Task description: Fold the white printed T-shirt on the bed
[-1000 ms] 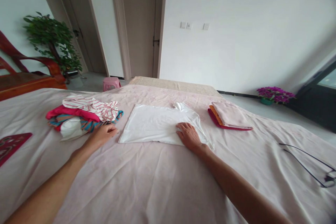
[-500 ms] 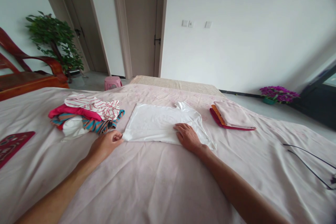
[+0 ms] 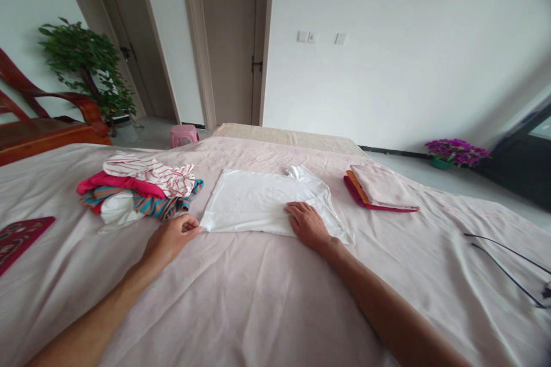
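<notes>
A white T-shirt lies spread sideways on the pale pink sheet, its collar end toward the right. My left hand pinches the near left corner of the shirt's hem. With fingers stretched out, my right hand rests flat on the shirt, right of its middle. Just beyond my left hand is a loose pile of clothes, with red-striped, bright red, blue-and-brown striped and white pieces. To the right of the shirt sits a neat stack of folded clothes, pale pink on top, orange and dark red below.
A dark red flat object lies at the left, and a pair of glasses at the right edge. Beyond the bed are a pink stool, a wooden chair, a leafy plant and purple flowers.
Almost nothing differs. The view has shifted very slightly; my left hand still pinches the hem corner and my right hand stays flat on the shirt.
</notes>
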{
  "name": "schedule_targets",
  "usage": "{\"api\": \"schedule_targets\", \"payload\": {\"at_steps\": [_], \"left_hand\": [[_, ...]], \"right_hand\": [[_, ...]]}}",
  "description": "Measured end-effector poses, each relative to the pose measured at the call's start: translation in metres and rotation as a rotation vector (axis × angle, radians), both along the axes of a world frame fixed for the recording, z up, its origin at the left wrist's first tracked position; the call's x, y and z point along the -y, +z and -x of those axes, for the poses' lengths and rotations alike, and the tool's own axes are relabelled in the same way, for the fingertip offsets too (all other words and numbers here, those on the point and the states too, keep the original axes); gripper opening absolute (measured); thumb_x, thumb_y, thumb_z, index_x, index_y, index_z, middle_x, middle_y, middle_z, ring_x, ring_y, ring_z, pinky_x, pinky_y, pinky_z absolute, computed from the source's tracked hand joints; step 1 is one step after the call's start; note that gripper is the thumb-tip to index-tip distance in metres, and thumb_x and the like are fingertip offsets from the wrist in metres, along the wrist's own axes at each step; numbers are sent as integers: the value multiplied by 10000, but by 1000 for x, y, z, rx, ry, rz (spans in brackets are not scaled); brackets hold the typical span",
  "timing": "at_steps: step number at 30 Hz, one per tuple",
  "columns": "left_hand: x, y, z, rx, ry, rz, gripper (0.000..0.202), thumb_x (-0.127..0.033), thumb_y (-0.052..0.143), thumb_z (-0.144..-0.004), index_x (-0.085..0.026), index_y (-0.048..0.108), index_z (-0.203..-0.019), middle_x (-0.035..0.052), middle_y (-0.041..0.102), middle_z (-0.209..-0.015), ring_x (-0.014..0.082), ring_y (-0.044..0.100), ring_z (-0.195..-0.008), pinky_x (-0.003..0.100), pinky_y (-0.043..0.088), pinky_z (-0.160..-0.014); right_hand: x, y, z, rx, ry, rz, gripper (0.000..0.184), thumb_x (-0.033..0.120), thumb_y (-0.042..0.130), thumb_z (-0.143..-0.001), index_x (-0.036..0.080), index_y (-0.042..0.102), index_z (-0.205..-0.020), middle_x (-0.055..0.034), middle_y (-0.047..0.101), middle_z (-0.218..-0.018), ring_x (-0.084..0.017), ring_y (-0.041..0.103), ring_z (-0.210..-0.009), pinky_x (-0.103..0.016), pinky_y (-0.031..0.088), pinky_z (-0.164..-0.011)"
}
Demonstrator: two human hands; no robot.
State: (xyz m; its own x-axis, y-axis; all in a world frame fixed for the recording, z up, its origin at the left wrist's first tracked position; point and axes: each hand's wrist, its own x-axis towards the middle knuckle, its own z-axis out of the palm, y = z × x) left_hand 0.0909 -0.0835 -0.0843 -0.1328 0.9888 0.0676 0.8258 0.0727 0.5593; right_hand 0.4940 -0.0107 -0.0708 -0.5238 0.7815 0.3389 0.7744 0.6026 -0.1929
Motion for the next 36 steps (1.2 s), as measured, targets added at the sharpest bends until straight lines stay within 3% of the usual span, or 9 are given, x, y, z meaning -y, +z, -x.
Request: {"api": "schedule_targets", "payload": {"at_steps": [6,12,18,22,27,31,36], "left_hand": [[4,4,-4,-43,2,5,279,-509,561,-794,-237,626,-801,1,720,-813,180,658,-776,255,456,-703],[4,4,-9,-18,48,51,294,-498,592,-761,-234,647,-877,10,733,-859,185,669,-796,252,458,-690],[5,7,-14,-55,38,-4,260,-480,584,-773,-234,634,-842,8,720,-863,179,661,-815,250,453,-703],[6,10,-19,-87,40,61,282,-502,564,-785,-238,645,-843,1,718,-855,179,657,-793,251,434,-671],[0,13,-4,-97,-22,43,335,-521,481,-828,-222,631,-810,8,703,-842,188,637,-808,256,428,-698],[-6,16,13,-142,-63,111,334,-500,452,-830,-211,599,-751,-12,636,-711,180,610,-725,254,393,-644],[-4,25,3,-291,2,138,243,-437,484,-834,-228,591,-770,11,667,-791,205,637,-782,272,362,-619]], "right_hand": [[0,1,1,7,-10,12,316,193,474,-967,209,628,-1243,-74,627,-1282,-199,540,-1186,-350,385,-1053],[2,3,2,10,-9,15,314,191,465,-970,203,630,-1236,-73,628,-1280,-203,539,-1184,-353,388,-1051],[2,1,2,13,-13,17,317,200,458,-975,216,627,-1242,-79,624,-1285,-206,537,-1190,-364,389,-1050],[1,1,2,12,-9,17,318,197,457,-975,211,627,-1243,-80,625,-1284,-208,536,-1189,-362,389,-1050],[1,0,1,7,0,19,316,200,456,-978,205,626,-1244,-83,623,-1283,-208,536,-1187,-360,386,-1051],[1,1,0,8,-2,17,308,203,465,-978,205,625,-1241,-77,624,-1277,-206,535,-1183,-356,389,-1043],[0,2,1,20,-12,25,307,210,467,-980,219,622,-1244,-76,619,-1279,-202,536,-1185,-350,392,-1037]]}}
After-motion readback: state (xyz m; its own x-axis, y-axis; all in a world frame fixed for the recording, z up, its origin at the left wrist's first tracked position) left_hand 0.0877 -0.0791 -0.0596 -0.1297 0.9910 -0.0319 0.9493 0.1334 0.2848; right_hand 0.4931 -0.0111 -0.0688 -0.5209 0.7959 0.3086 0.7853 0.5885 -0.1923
